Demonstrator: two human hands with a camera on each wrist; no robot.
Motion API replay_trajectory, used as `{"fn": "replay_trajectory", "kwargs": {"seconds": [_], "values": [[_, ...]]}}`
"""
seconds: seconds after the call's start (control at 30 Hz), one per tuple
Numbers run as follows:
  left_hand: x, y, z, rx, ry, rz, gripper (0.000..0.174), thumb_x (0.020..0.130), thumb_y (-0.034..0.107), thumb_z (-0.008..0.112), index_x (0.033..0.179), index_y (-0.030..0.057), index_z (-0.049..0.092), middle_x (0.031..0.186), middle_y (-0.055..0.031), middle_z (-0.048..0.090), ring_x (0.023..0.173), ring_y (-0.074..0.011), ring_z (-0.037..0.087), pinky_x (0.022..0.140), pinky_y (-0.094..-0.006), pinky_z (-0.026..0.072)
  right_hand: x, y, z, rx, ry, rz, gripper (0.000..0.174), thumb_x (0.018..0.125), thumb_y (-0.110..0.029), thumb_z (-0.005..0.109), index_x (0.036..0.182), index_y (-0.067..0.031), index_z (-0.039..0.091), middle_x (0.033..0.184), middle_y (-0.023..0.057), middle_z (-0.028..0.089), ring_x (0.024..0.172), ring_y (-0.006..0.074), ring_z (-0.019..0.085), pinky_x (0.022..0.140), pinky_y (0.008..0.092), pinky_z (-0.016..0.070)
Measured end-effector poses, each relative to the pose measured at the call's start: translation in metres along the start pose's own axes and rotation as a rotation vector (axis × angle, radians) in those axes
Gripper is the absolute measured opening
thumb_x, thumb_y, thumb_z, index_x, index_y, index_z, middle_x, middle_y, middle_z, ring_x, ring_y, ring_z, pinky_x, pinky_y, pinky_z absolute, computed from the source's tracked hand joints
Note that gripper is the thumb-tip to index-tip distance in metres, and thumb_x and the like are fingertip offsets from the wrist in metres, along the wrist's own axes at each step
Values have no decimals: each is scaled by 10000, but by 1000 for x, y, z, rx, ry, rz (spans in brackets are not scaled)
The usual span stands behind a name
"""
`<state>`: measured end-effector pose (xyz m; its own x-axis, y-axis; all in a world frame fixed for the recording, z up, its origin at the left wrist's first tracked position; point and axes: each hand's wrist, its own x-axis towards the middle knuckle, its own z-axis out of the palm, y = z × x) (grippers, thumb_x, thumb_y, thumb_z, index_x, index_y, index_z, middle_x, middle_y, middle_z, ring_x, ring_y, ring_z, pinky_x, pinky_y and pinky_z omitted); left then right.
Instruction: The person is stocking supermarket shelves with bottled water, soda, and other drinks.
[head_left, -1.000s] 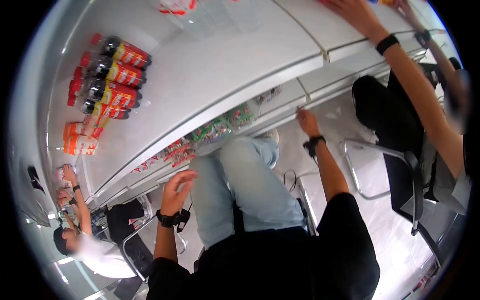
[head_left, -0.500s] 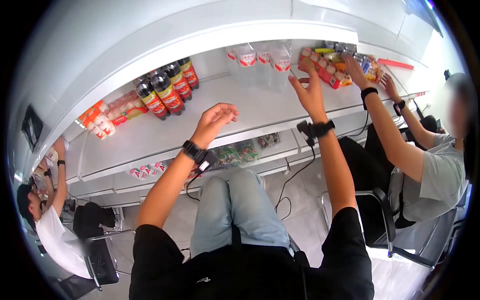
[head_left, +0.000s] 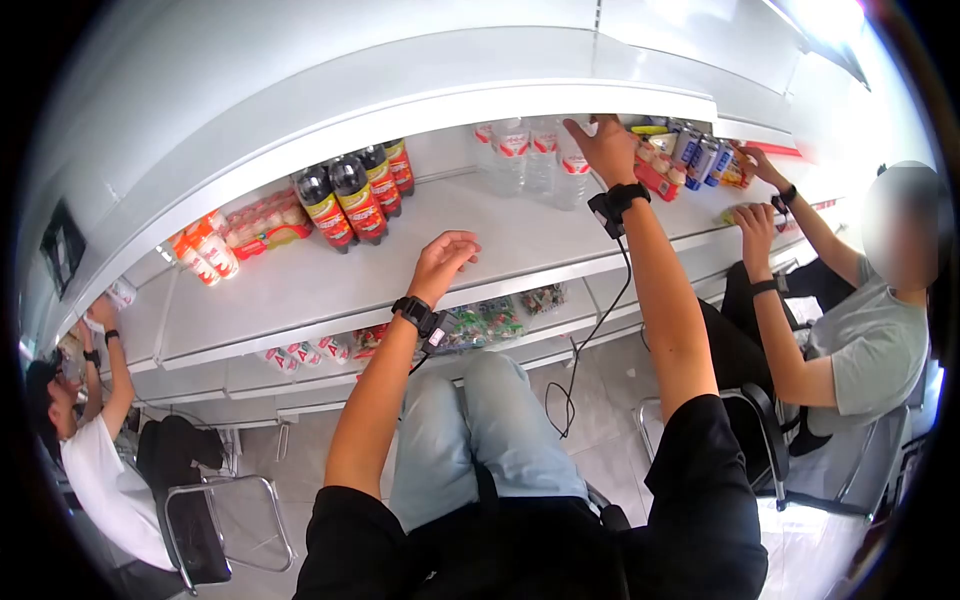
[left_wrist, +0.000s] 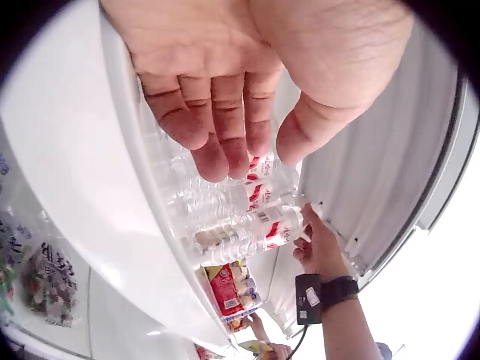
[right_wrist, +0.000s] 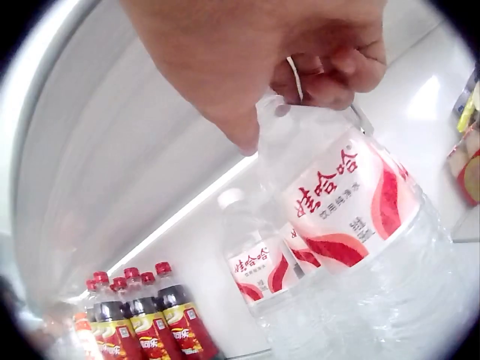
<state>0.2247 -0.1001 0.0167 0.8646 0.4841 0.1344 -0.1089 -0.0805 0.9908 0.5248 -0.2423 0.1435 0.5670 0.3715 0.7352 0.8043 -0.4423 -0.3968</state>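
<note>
Over the white shelf [head_left: 320,285], the left hand [head_left: 445,262] is held half-open with nothing gripped, in front and to the left of the clear water bottle [right_wrist: 352,202], whose top is held between the thumb and curled fingers of the right hand [right_wrist: 277,60], its cap mostly covered by them. Beside that bottle, other clear bottles [head_left: 512,160] are partly hidden by one another, and their fill level cannot be made out; farther to its left, dark liquid is held in red-labelled bottles [head_left: 355,200], whose rear ones are overlapped.
</note>
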Motion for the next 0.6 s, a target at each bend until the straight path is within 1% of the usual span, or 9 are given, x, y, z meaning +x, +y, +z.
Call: {"fn": "replay_trajectory", "kwargs": {"seconds": [0.1,0.2,0.27,0.3,0.33,0.43,0.47,0.5,0.6], "values": [[3,-8,8,71,-73,90,402,945,160,643,1320,68,531,1149,-71,672,922,-146,639,856,-284,488,-23,-3,-22,60,8,-185,500,800,-426,772,1081,-24,670,1009,150,660,832,316,676,703,404,537],[4,-4,21,132,-154,40,691,868,226,745,1448,72,404,1320,-95,588,1088,-192,608,930,-357,471,-72,-32,-56,245,-85,-263,402,778,-292,818,1085,-82,665,1029,98,628,772,282,654,661,385,528],[-4,3,45,256,-79,221,820,830,256,781,1497,85,337,1419,-115,500,1223,-242,535,999,-391,441,-110,-45,-75,340,-104,-388,380,773,-232,827,1092,-109,662,1069,81,621,762,274,646,656,380,526],[-9,10,58,315,-41,316,885,811,270,798,1522,91,303,1468,-125,456,1290,-268,499,1033,-409,426,-127,-54,-89,347,-132,-326,370,769,-202,831,1093,-137,665,1083,60,611,742,238,626,641,350,518],[-18,21,69,378,-111,375,945,791,249,812,1540,89,258,1583,-129,301,1433,-301,342,1093,-467,356,-140,-61,-104,377,-149,-286,382,766,-213,836,1097,-130,662,1076,58,604,721,218,604,628,331,507],[-59,49,110,461,-92,648,956,771,249,821,1529,54,272,1548,-161,344,1400,-316,376,1093,-441,362,-170,-77,-149,487,-164,-215,406,759,-229,852,1083,-90,650,1031,49,574,674,163,516,583,285,446],[-71,53,117,459,-80,648,906,765,228,823,1500,34,328,1521,-168,376,1370,-316,405,1074,-430,377,-178,-76,-161,511,-159,-226,416,754,-222,860,1067,-58,640,994,47,546,667,142,464,572,268,395],[-81,56,124,460,-40,673,838,738,234,838,1436,19,427,1357,-203,535,1245,-366,524,1021,-438,439,-186,-77,-172,553,-151,-218,423,750,-232,863,1054,-43,637,950,46,533,676,136,447,578,259,373],[-106,54,140,462,-250,598,804,726,279,848,1402,52,477,1127,-165,664,989,-317,661,864,-402,521,-217,-65,-196,488,-365,-118,396,768,-246,847,1022,-22,643,854,52,525,660,134,456,578,270,382]]}}
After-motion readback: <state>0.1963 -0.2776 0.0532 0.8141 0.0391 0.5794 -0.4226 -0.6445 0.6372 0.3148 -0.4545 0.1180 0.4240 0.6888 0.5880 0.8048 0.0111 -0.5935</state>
